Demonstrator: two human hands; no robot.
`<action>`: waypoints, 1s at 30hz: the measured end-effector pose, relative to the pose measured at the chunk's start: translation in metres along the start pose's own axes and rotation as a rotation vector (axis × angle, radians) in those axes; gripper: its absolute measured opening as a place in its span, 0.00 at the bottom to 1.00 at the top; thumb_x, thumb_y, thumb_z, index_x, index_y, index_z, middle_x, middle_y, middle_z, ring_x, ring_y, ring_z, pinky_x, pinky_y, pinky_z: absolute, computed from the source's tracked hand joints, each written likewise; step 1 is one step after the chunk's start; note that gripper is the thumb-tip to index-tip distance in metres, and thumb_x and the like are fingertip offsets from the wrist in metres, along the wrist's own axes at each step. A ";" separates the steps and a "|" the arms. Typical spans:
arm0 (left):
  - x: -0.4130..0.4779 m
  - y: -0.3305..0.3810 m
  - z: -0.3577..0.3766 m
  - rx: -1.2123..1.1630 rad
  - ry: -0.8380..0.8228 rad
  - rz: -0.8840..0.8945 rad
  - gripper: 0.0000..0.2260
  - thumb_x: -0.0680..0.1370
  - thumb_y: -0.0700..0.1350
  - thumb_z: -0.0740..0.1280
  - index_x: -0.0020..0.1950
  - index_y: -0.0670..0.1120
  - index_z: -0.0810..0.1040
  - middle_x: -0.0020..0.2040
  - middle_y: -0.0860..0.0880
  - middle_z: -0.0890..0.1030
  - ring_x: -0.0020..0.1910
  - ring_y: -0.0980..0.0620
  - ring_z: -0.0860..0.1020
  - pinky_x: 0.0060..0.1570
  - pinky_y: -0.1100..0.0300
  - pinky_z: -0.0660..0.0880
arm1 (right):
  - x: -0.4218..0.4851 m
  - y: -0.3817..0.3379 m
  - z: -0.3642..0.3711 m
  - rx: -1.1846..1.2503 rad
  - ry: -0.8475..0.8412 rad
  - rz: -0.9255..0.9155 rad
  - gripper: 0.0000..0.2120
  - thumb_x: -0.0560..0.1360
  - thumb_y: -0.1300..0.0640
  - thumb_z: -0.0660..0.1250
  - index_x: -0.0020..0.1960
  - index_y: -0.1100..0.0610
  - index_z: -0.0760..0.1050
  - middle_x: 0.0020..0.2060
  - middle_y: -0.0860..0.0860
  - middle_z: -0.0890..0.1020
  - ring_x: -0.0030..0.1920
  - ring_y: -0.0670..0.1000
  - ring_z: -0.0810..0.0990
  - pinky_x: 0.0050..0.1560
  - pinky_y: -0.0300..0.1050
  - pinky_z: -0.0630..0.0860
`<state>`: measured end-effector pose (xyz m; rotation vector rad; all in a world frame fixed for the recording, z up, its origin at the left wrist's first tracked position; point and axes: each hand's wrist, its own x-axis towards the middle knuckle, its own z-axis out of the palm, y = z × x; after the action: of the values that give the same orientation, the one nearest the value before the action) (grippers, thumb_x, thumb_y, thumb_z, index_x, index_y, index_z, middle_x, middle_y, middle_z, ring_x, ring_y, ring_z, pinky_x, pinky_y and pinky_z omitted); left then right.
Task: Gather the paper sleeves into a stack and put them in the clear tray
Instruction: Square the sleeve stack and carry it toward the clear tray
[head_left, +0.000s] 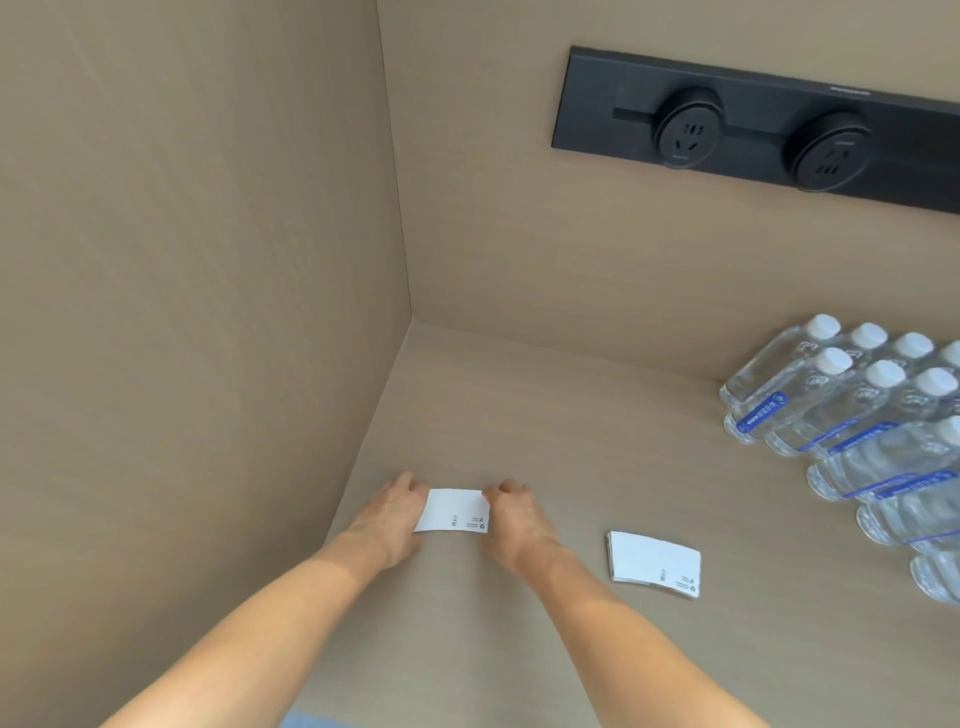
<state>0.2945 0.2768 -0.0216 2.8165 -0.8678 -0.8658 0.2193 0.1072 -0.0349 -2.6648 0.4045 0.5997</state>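
A small stack of white paper sleeves (451, 511) with small black print lies on the beige counter near the left wall. My left hand (390, 517) grips its left end and my right hand (511, 517) grips its right end, squeezing the stack between them. A second stack of white paper sleeves (653, 562) lies flat on the counter to the right, apart from both hands. No clear tray is in view.
Several clear water bottles (852, 415) with white caps and blue labels stand packed at the right edge. A black power strip (753, 130) with two round sockets is on the back wall. The side wall (208, 312) stands close on the left.
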 end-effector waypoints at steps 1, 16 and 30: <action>0.002 -0.002 0.000 0.001 -0.002 0.008 0.17 0.77 0.42 0.68 0.64 0.44 0.71 0.63 0.46 0.68 0.64 0.45 0.70 0.61 0.52 0.73 | 0.003 -0.001 0.002 0.007 0.001 0.004 0.19 0.73 0.64 0.64 0.64 0.56 0.71 0.59 0.53 0.70 0.63 0.55 0.67 0.53 0.48 0.76; 0.005 -0.003 -0.002 -0.035 -0.022 0.067 0.19 0.73 0.44 0.71 0.61 0.43 0.70 0.61 0.49 0.66 0.61 0.48 0.70 0.50 0.57 0.71 | 0.001 0.003 0.009 -0.050 -0.009 0.011 0.16 0.74 0.61 0.66 0.60 0.59 0.71 0.59 0.53 0.67 0.61 0.54 0.68 0.50 0.48 0.75; 0.001 0.079 -0.020 -0.040 -0.008 0.147 0.14 0.74 0.42 0.69 0.57 0.42 0.71 0.59 0.49 0.65 0.54 0.45 0.75 0.46 0.54 0.74 | -0.043 0.066 -0.032 -0.008 0.085 0.070 0.18 0.70 0.58 0.70 0.57 0.60 0.71 0.57 0.52 0.67 0.60 0.53 0.67 0.54 0.49 0.77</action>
<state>0.2663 0.2081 0.0130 2.6772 -1.0307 -0.8635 0.1700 0.0429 -0.0083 -2.7002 0.5218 0.5110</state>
